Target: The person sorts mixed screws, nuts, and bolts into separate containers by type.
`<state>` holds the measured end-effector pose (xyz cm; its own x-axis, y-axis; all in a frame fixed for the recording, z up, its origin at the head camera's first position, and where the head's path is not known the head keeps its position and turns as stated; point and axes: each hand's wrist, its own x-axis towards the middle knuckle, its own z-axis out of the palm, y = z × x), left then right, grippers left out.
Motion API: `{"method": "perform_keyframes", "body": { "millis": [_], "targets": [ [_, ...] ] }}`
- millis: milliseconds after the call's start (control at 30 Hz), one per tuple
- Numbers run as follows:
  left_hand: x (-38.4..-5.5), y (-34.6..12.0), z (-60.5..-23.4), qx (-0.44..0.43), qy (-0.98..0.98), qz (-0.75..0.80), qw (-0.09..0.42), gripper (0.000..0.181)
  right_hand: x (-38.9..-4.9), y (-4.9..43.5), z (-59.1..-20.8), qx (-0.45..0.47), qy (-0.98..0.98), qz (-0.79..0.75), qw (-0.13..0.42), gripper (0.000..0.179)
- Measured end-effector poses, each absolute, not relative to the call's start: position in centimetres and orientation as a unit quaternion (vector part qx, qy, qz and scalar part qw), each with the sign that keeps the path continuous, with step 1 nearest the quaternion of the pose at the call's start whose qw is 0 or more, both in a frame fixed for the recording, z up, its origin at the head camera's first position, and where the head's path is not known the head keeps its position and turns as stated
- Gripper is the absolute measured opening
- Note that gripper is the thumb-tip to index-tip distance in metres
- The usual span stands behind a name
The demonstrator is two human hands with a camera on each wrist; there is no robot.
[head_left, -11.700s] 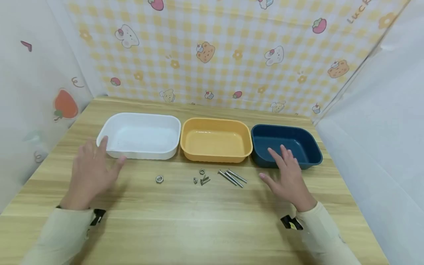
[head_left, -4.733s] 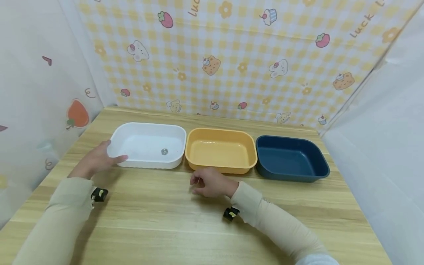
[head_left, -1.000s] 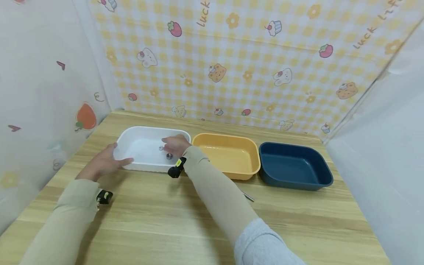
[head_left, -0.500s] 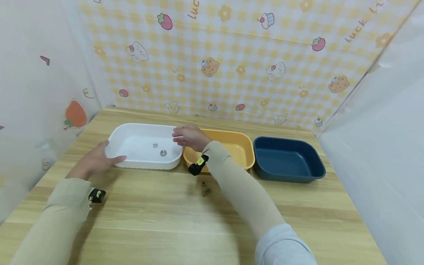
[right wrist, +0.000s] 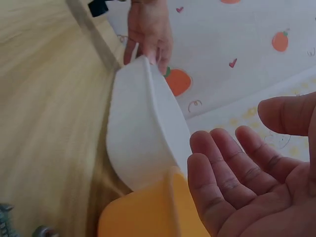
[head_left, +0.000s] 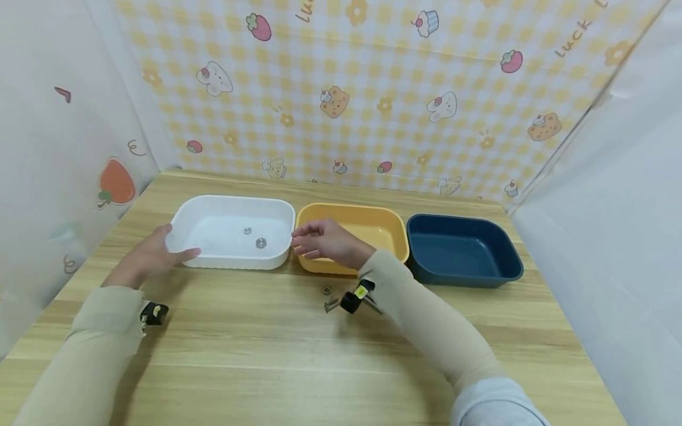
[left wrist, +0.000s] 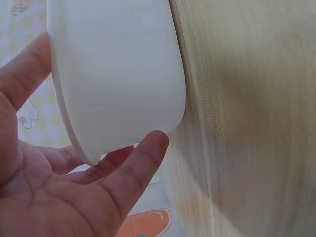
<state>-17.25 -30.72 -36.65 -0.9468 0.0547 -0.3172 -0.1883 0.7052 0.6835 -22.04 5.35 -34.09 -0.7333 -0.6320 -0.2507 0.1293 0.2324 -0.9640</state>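
My left hand (head_left: 151,255) grips the left end of the white bin (head_left: 213,262), thumb along the near side. The left wrist view shows its fingers (left wrist: 140,165) against the bin's outer wall. Two hex nuts lie inside the white bin, a small nut (head_left: 247,231) and a larger nut (head_left: 261,242). My right hand (head_left: 327,242) hovers over the left part of the yellow bin (head_left: 391,234), palm turned left, fingers loose and holding nothing. Below it on the table are a nut (head_left: 327,290), short screws (head_left: 331,305) and long bolts (head_left: 374,305), partly hidden behind the wrist camera.
A dark blue bin (head_left: 463,248) stands at the right end of the row, beside the yellow one. Behind the bins rises a checked cloth wall (head_left: 362,142); white sheets (head_left: 602,236) close off both sides. All stands on a wood-grain table (head_left: 298,367).
Over the last second my right hand has drawn back from inside the white bin to above the yellow one. Both nuts, earlier on the table, now lie in the white bin. My left hand stays put.
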Motion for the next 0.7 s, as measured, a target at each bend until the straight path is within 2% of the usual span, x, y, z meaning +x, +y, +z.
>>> {"method": "perform_keyframes", "body": {
  "millis": [400,533,700],
  "targets": [
    [-17.1,-30.8,-36.9,-0.036,0.906,0.388,0.164,0.115,-18.2,9.5,-36.4,-0.268,0.808,-0.448,0.272,0.021],
    [-17.2,-30.9,-36.8,-0.033,0.909,0.384,0.16,0.116,-17.5,10.1,-37.4,-0.317,0.841,-0.371,0.234,0.016],
    [-17.3,-31.0,-37.0,-0.032,0.91,0.381,0.158,0.116,-16.9,10.4,-38.8,-0.336,0.87,-0.313,0.18,0.015]
  ]
}}
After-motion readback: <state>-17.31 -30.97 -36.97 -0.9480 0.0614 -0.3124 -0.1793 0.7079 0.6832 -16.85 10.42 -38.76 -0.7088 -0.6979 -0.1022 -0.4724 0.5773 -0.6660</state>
